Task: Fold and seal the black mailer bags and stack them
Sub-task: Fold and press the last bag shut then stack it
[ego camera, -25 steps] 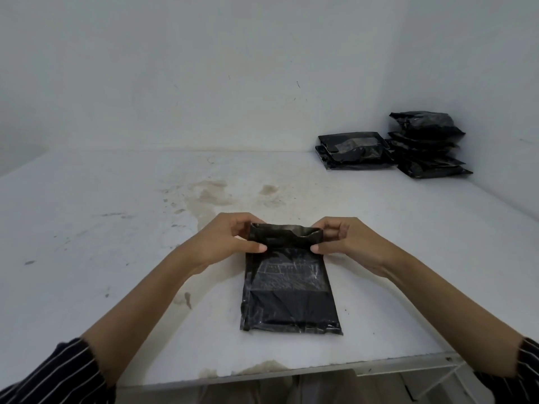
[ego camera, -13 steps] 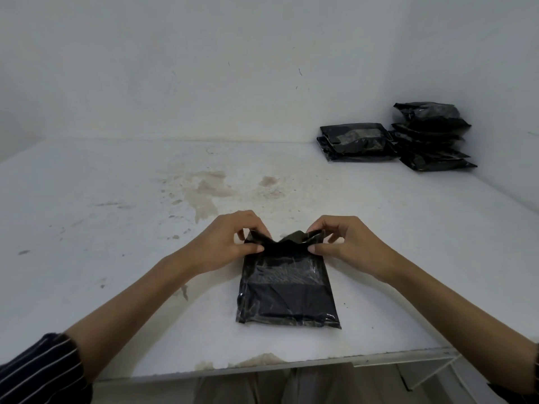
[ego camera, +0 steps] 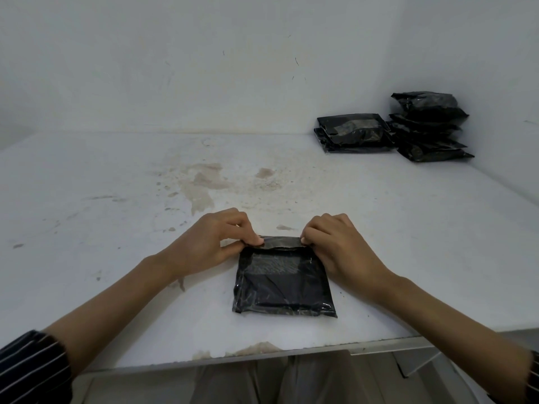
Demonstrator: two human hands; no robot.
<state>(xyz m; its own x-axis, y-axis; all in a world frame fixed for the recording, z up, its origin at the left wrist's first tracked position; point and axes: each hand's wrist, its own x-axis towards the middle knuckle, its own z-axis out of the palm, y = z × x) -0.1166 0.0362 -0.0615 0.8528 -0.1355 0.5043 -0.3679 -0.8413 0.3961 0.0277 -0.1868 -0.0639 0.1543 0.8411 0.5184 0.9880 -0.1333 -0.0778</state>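
Flap point(ego camera: 281, 243) now down: half a second ago it stood crumpled above the bag mouth; it lies folded toward the person as a narrow band across the far end.

Mailer bag point(ego camera: 284, 282): black, glossy, flat on the white table point(ego camera: 116, 199), near its front edge and a little right of centre. Folded end points away from the person, closed bottom edge toward the table's front edge. Long axis reads near-to-far, though the outline is close to square after the fold; bottom edge sits slightly skewed to the table edge.

Left hand point(ego camera: 210, 243): thumb and forefinger pinching the left end of the flap, other fingers curled. Right hand point(ego camera: 339, 246): fingers curled, tips pinching the right end. Both wrists lie just beside the bag's long sides.

Room: bare tabletop left of the bag and beyond it, marked by brown stains point(ego camera: 204, 182). Little margin between bag and front edge. Low stack point(ego camera: 354, 132) and tall stack point(ego camera: 431, 126) of black bags sit in the far right corner against the wall, touching each other, well apart from the hands.
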